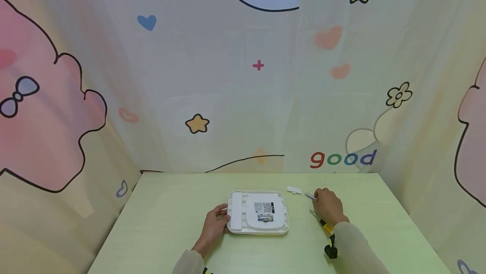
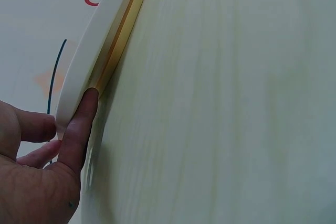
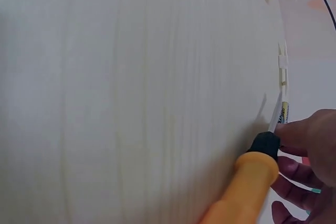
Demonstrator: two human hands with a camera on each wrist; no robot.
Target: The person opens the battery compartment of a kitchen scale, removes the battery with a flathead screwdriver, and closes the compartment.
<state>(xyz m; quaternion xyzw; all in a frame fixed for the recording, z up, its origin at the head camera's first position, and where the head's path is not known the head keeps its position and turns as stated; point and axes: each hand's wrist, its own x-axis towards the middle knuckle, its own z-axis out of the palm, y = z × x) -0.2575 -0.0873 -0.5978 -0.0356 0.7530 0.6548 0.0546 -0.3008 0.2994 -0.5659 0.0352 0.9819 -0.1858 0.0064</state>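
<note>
A white, flat, rounded-rectangular device [image 1: 238, 210] lies face down, its label and uncovered battery compartment [image 1: 265, 218] facing up. Inside the compartment something metallic shows, too small to make out. My left hand [image 1: 215, 224] grips the device's left edge; the left wrist view shows a finger [image 2: 79, 129] along its tan lower rim. Farther right, my right hand [image 1: 329, 206] pinches a slim battery [image 1: 310, 196] by its right end, near the table surface. The battery's yellow-and-black wrapper shows in the right wrist view. Beneath that wrist lies a yellow-and-black screwdriver [image 1: 325, 225], its tip toward the device.
A small white battery cover [image 1: 294, 190] rests on the table between the device and the battery, toward the back. The pale green table [image 1: 163, 223] ends at a printed curtain [image 1: 228, 75] behind, with more curtain on both sides.
</note>
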